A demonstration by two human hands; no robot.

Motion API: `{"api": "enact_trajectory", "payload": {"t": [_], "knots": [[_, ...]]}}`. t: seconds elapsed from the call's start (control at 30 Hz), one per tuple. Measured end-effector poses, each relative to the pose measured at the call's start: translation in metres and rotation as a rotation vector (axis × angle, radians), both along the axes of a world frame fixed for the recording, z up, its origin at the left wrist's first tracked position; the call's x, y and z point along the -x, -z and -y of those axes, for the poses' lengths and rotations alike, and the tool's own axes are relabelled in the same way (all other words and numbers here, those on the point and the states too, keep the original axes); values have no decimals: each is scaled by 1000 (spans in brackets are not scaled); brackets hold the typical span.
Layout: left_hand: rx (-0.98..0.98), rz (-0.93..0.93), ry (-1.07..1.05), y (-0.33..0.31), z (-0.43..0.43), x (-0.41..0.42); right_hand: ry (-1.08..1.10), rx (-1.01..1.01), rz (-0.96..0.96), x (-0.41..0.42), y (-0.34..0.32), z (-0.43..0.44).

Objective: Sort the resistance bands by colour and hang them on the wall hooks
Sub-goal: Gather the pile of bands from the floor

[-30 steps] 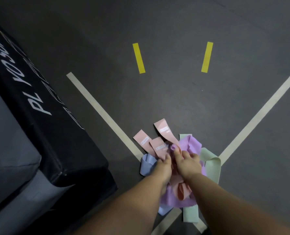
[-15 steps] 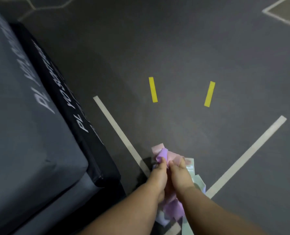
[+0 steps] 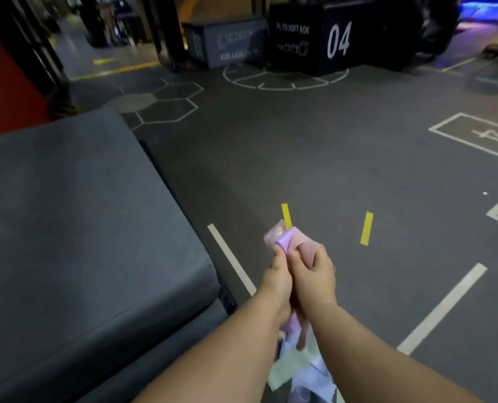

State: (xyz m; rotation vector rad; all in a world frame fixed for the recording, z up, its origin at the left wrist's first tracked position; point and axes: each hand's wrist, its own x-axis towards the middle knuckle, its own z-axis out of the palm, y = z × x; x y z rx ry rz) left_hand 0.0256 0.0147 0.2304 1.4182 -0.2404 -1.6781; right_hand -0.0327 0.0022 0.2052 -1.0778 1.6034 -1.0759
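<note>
Fingers of left hand (image 3: 274,282) and right hand (image 3: 316,276) clench bunched pink, lilac and mint resistance bands (image 3: 295,242), seemingly to carry them.

we see the resistance bands (image 3: 298,249) as thin, smooth, matt, rubbery strips, limp enough to fold and droop. the floor (image 3: 300,158) looks like matt, faintly grainy rubber matting. on it the yellow marks (image 3: 366,228) and white lines (image 3: 442,308) lie flat and dull, paint or tape, we cannot tell which. the grey box (image 3: 82,213) has a matt, soft-looking cover, cloth or vinyl, with rounded seams. the black box (image 3: 314,39) shows a slight sheen under its white print.
</note>
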Motion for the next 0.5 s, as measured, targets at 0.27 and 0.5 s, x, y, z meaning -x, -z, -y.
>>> {"api": "enact_trajectory", "payload": {"t": [0.27,0.5], "knots": [[251,97,-111,-112,-29,-62,-74,263,28,-67,-123,-25],[400,116,-199,-183,-48,-139,-194,432,59,-138,-198,-36]]}}
